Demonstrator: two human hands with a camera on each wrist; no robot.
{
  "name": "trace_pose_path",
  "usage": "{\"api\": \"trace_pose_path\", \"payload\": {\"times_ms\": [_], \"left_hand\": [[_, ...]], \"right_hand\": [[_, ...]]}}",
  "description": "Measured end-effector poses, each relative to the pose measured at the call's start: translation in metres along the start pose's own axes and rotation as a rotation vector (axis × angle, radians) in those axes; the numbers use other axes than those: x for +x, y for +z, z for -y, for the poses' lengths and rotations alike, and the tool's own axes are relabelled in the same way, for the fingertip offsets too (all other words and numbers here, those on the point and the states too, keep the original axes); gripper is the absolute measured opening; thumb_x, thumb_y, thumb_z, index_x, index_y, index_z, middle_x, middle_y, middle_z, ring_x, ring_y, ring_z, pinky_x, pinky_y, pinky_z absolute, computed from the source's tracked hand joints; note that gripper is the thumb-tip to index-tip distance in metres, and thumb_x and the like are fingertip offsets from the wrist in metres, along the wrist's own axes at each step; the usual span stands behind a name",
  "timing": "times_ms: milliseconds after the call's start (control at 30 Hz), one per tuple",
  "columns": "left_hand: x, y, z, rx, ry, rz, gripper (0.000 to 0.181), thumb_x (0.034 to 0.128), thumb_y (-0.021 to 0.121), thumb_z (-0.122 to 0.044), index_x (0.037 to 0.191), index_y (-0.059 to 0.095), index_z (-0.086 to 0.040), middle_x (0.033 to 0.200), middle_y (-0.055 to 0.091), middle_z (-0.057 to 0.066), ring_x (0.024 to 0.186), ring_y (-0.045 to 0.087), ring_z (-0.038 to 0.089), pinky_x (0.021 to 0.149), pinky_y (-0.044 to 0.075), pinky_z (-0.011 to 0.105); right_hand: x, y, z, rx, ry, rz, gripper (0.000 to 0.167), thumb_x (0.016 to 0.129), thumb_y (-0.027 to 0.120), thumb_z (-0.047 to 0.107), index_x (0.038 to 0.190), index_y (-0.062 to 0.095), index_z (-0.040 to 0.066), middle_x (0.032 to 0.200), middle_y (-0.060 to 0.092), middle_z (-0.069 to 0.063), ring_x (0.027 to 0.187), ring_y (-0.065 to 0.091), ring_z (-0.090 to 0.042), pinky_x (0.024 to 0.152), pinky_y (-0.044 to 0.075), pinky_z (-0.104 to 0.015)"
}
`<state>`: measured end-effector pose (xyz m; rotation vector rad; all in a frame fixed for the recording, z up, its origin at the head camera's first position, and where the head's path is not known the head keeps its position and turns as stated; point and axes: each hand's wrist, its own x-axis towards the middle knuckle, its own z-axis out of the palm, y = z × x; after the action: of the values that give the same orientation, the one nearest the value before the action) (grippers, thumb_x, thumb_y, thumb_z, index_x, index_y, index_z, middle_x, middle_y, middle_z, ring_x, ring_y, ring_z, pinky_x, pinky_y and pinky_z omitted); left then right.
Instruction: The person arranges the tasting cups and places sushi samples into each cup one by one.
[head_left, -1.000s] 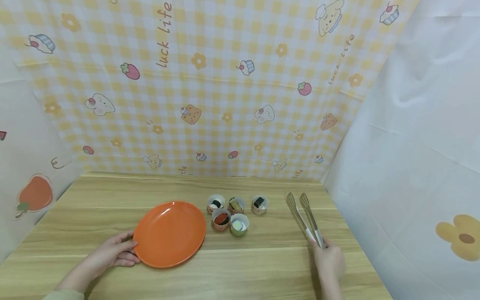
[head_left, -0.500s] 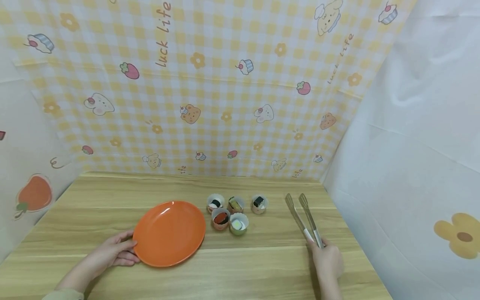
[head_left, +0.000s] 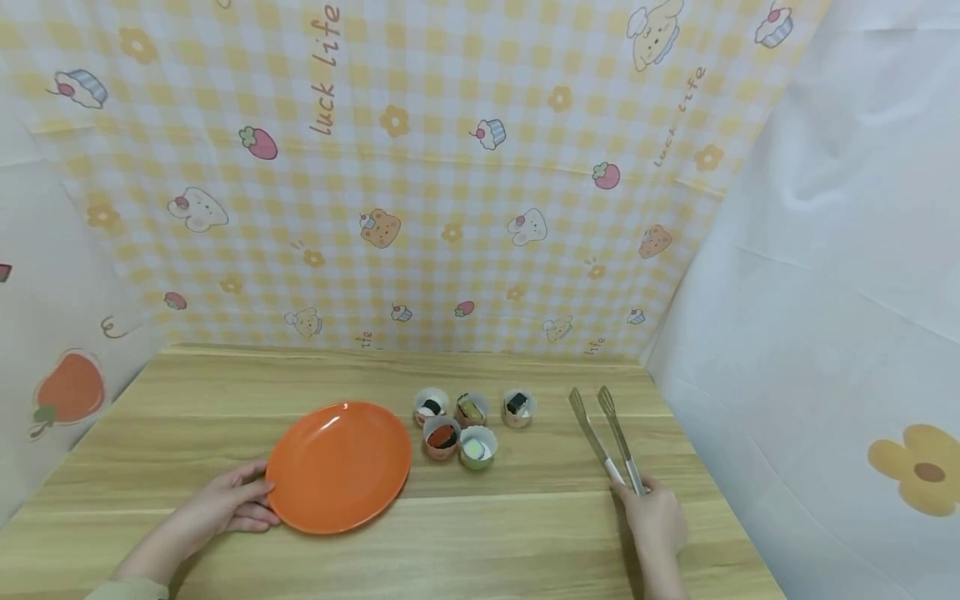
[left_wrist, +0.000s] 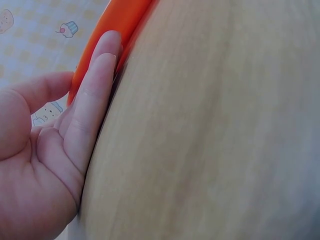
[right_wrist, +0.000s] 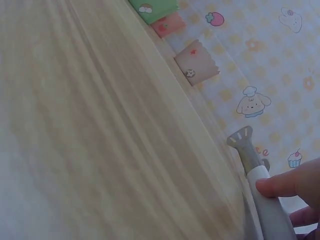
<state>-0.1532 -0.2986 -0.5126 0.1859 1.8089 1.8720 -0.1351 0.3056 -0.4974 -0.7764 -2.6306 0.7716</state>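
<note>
In the head view my left hand (head_left: pixel 232 504) holds the left rim of an orange plate (head_left: pixel 337 467) that lies on the table. The left wrist view has the thumb against the rim, with the other fingers (left_wrist: pixel 92 107) along the plate's underside edge. On the right side, my right hand (head_left: pixel 654 521) grips a pair of metal tongs (head_left: pixel 622 446) with white handle parts. Their slotted ends point toward the back wall and stand apart with nothing between them. In the right wrist view, the thumb (right_wrist: pixel 280 184) presses the tongs' white handle (right_wrist: pixel 270 212).
Several small paper cups with sushi-like pieces stand right of the plate, among them a green cup (head_left: pixel 477 450) and a reddish cup (head_left: pixel 442 440). Another cup (head_left: pixel 519 410) sits slightly apart, nearer the tongs. A checkered cloth (head_left: pixel 450 183) hangs behind the wooden table (head_left: pixel 480 550).
The tongs' tips have shifted very slightly left, and their arms look a touch wider apart. The plate, the cups and my left hand stay in place.
</note>
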Motion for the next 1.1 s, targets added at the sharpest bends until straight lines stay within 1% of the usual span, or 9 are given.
{"api": "trace_pose_path", "payload": {"times_ms": [100, 267, 400, 567, 667, 833, 967, 1033, 1100], "left_hand": [[0.000, 0.000, 0.000, 0.001, 0.000, 0.003, 0.078, 0.1022, 0.046, -0.017, 0.139, -0.013, 0.020, 0.094, 0.067, 0.018, 0.085, 0.068, 0.029, 0.078, 0.056, 0.041], [0.001, 0.000, -0.001, -0.006, -0.005, 0.003, 0.079, 0.1020, 0.046, -0.018, 0.139, -0.013, 0.019, 0.094, 0.067, 0.018, 0.085, 0.068, 0.029, 0.078, 0.056, 0.041], [-0.001, -0.001, -0.001, -0.015, -0.007, 0.015, 0.078, 0.1022, 0.046, -0.018, 0.139, -0.012, 0.019, 0.095, 0.067, 0.019, 0.086, 0.068, 0.029, 0.078, 0.056, 0.042], [-0.003, -0.002, -0.002, -0.029, -0.003, 0.032, 0.075, 0.1026, 0.044, -0.017, 0.139, -0.010, 0.020, 0.095, 0.067, 0.019, 0.086, 0.068, 0.029, 0.078, 0.056, 0.042], [-0.004, -0.003, -0.002, -0.030, 0.003, 0.041, 0.074, 0.1024, 0.044, -0.016, 0.137, -0.011, 0.019, 0.094, 0.068, 0.019, 0.085, 0.069, 0.030, 0.076, 0.057, 0.042], [-0.002, -0.008, -0.005, 0.010, 0.007, 0.063, 0.072, 0.1022, 0.041, -0.016, 0.134, -0.014, 0.018, 0.090, 0.069, 0.018, 0.078, 0.070, 0.028, 0.068, 0.059, 0.039], [-0.005, -0.014, -0.015, 0.116, -0.027, 0.021, 0.068, 0.1023, 0.041, -0.018, 0.135, -0.007, 0.019, 0.088, 0.068, 0.015, 0.074, 0.069, 0.027, 0.064, 0.059, 0.039], [-0.007, -0.016, -0.023, 0.195, -0.037, -0.026, 0.065, 0.1015, 0.041, -0.016, 0.135, -0.001, 0.021, 0.087, 0.068, 0.014, 0.072, 0.068, 0.027, 0.062, 0.059, 0.039], [-0.010, -0.019, -0.032, 0.273, -0.023, -0.071, 0.062, 0.1003, 0.041, -0.013, 0.134, 0.003, 0.023, 0.086, 0.067, 0.014, 0.069, 0.067, 0.028, 0.060, 0.058, 0.040]], "right_hand": [[0.003, -0.003, 0.001, -0.014, -0.001, 0.059, 0.063, 0.079, 0.073, 0.047, 0.115, 0.062, -0.003, 0.094, 0.065, -0.025, 0.075, 0.061, -0.037, 0.047, 0.043, -0.037], [0.006, -0.008, 0.002, -0.037, -0.012, 0.155, 0.064, 0.082, 0.070, 0.046, 0.118, 0.057, -0.005, 0.093, 0.064, -0.023, 0.075, 0.060, -0.035, 0.048, 0.043, -0.038], [0.008, -0.011, 0.003, -0.050, -0.023, 0.203, 0.066, 0.083, 0.068, 0.047, 0.120, 0.056, -0.006, 0.096, 0.063, -0.024, 0.077, 0.059, -0.035, 0.050, 0.043, -0.037], [0.010, -0.014, 0.005, -0.074, -0.055, 0.243, 0.071, 0.085, 0.064, 0.049, 0.124, 0.051, -0.009, 0.108, 0.059, -0.032, 0.083, 0.060, -0.040, 0.052, 0.047, -0.039], [0.011, -0.014, 0.005, -0.084, -0.107, 0.207, 0.068, 0.087, 0.063, 0.044, 0.125, 0.049, -0.012, 0.110, 0.057, -0.035, 0.085, 0.060, -0.044, 0.054, 0.050, -0.043], [0.015, -0.011, 0.007, -0.050, -0.273, 0.045, 0.050, 0.089, 0.064, 0.028, 0.122, 0.055, -0.009, 0.109, 0.058, -0.033, 0.095, 0.057, -0.047, 0.070, 0.051, -0.055], [0.020, -0.009, 0.009, -0.002, -0.407, -0.017, 0.038, 0.089, 0.065, 0.019, 0.116, 0.061, -0.007, 0.110, 0.059, -0.030, 0.099, 0.055, -0.046, 0.079, 0.048, -0.057], [0.023, -0.009, 0.012, -0.001, -0.463, -0.014, 0.037, 0.089, 0.067, 0.018, 0.115, 0.061, -0.007, 0.109, 0.060, -0.029, 0.097, 0.056, -0.045, 0.078, 0.048, -0.056], [0.028, -0.011, 0.018, -0.009, -0.499, 0.007, 0.037, 0.090, 0.066, 0.019, 0.116, 0.061, -0.007, 0.111, 0.060, -0.029, 0.095, 0.058, -0.044, 0.076, 0.050, -0.055]]}}
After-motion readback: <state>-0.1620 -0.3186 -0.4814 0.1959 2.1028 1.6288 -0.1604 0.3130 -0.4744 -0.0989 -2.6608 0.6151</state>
